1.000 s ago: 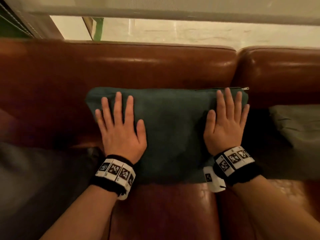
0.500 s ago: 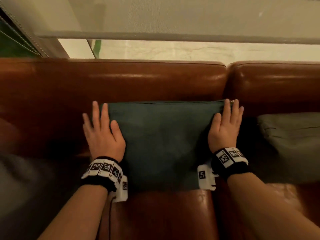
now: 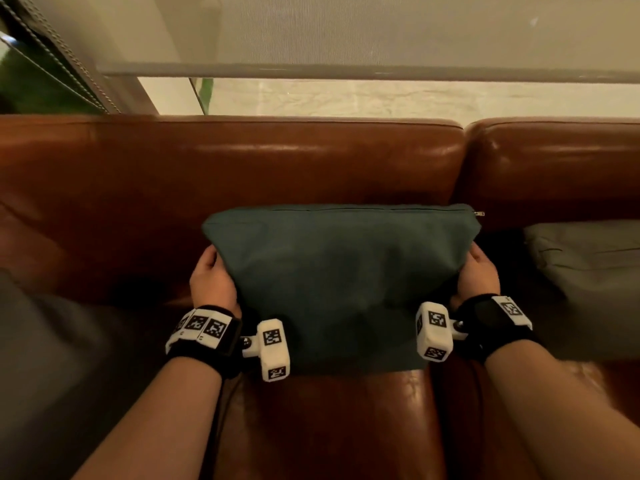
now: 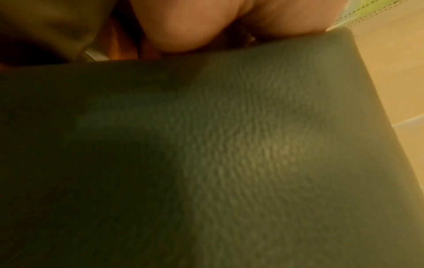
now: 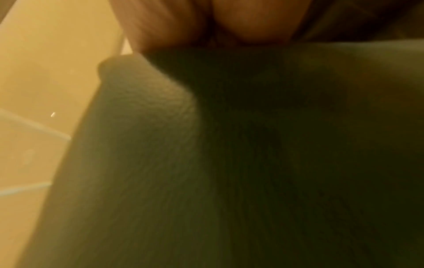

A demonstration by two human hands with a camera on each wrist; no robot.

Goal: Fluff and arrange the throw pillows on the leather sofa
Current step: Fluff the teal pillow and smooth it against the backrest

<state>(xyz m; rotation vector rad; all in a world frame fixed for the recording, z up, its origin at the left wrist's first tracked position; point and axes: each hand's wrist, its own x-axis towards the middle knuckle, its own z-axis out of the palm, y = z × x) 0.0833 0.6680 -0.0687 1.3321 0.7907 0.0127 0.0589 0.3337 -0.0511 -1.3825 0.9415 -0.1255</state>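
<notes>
While the teal pillow [image 3: 341, 285] stands on the seat of the brown leather sofa [image 3: 242, 168], leaning against the backrest, both hands grip it from the sides. The left hand [image 3: 213, 282] holds the pillow's left edge, its fingers curled round behind the fabric and out of sight in the head view; the right hand [image 3: 479, 277] holds the right edge the same way. The squeeze pinches the pillow in at its middle, so the top edge, with its zip seam and small metal zip pull [image 3: 479, 213], spreads wider than the part between the hands. In both wrist views the dark fabric fills nearly the whole picture, with blurred fingers [image 4: 183, 30] pressed against it at the top. A grey-green pillow [image 3: 585, 268] lies on the seat to the right, near the right hand, and a dark grey cushion [image 3: 52, 358] sits at the left. Behind the sofa hangs a pale roller blind [image 3: 381, 32].
</notes>
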